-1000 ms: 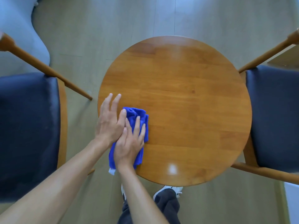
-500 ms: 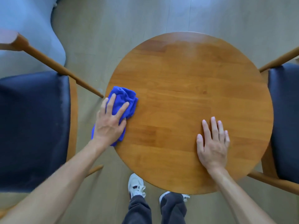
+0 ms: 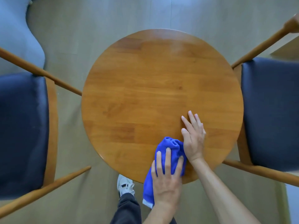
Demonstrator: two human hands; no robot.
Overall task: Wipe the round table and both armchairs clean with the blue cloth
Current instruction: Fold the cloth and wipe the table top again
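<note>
pale wooden floor fills the frame around a round wooden worktop point(image 3: 161, 88) at centre, with a dark-cushioned armchair on the left point(image 3: 22, 135) and another on the right point(image 3: 271, 110), each with wooden arms.

the table-wiping step looks to be in hand. the blue cloth point(image 3: 171, 147) lies bunched at the lower edge of the worktop, part on the wood and part hanging over the rim toward the floor. the left hand point(image 3: 166, 180) lies on top of it, its fingers point(image 3: 168, 157) straight, slightly apart and pressing the cloth down rather than curling round it. the right hand point(image 3: 193, 138) lies flat on the bare wood just to the right of the cloth, fingers point(image 3: 192, 120) straight and nearly together, pointing to the upper part of the frame; its thumb side touches the cloth's edge, and it grips nothing.

judging by the task, the armchairs are not yet being wiped, and how much of the worktop is done cannot be told from its surface. the next move probably calls for steady downward pressure while sliding the cloth across the rest of the top, with the hanging end gathered in so it does not drag off the rim.

a white shoe point(image 3: 125, 185) and dark trouser leg show below the worktop.
</note>
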